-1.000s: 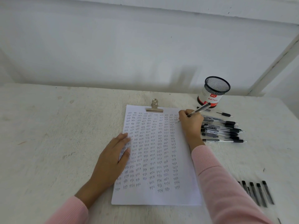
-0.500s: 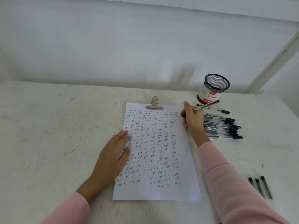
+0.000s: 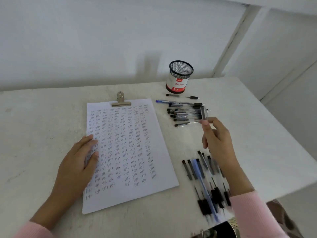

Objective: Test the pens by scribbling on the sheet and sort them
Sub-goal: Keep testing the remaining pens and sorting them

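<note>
— Where do we see the hands?
— Our left hand (image 3: 77, 162) lies flat on the left edge of the sheet (image 3: 133, 152); our right hand (image 3: 217, 141) pinches a pen (image 3: 203, 114) upright, off the paper.
— And the other pens?
— One pile (image 3: 185, 114) near the mesh cup (image 3: 180, 76), another row (image 3: 197, 169) beneath our right wrist.

My sleeves (image 3: 253, 217) are pink, the sheet (image 3: 130, 152) white with rows of dark scribbles. Beyond my fingers (image 3: 206, 129), the black mesh cup (image 3: 180, 76) wears a red-and-white label.

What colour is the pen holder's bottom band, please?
Red; the pen holder shows in the head view.
</note>
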